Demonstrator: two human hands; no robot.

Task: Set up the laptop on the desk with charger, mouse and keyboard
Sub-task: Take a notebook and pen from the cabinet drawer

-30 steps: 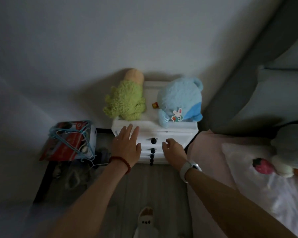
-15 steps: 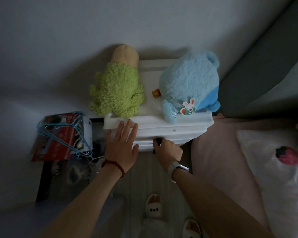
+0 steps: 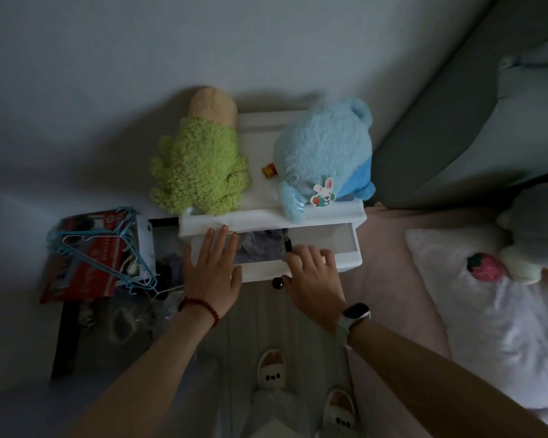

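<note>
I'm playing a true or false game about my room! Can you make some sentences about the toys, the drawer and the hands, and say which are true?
1. The top drawer of the white nightstand is pulled open. True.
2. The green plush toy lies on the floor. False: it lies on the nightstand.
3. The left hand wears a red bead bracelet. True.
4. The blue plush toy is inside the drawer. False: it sits on top.
5. The right hand wears a smartwatch. True.

Dim room; white nightstand [image 3: 323, 213]; grey wall [image 3: 140, 58]
</note>
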